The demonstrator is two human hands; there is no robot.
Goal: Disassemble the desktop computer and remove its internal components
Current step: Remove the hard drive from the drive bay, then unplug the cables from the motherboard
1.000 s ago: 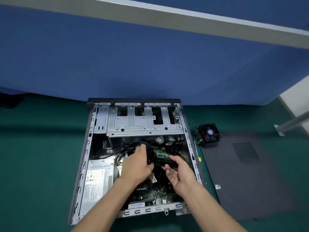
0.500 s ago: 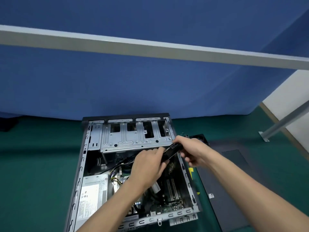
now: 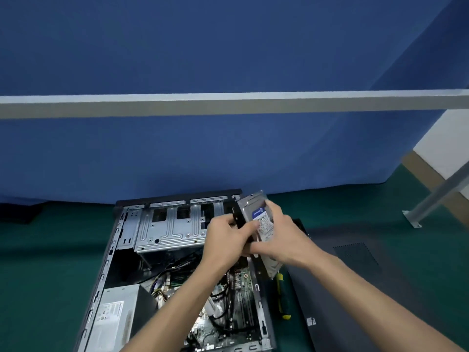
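Both hands held the hard drive (image 3: 261, 224) together above the far right corner of the open computer case (image 3: 177, 262), tilted on edge. The right hand (image 3: 284, 240) wrapped round the drive's label side with fingers curled over its top edge; the left hand (image 3: 228, 237) gripped the drive's left edge, where a black bracket (image 3: 237, 217) ran along it. The drive carried a white label with a blue band, but its print was too blurred to read. Below the left hand lay the case's metal drive cage (image 3: 167, 224), and nearer the person the motherboard (image 3: 238, 313) with loose cables. The power supply (image 3: 114, 318), with a pale label that could not be read, sat well left of the left forearm. Just under the right wrist a screwdriver (image 3: 280, 295) lay on the green table (image 3: 45, 275), between the case's right edge and a dark side panel (image 3: 355, 288). Open table stretched to the right of the panel.
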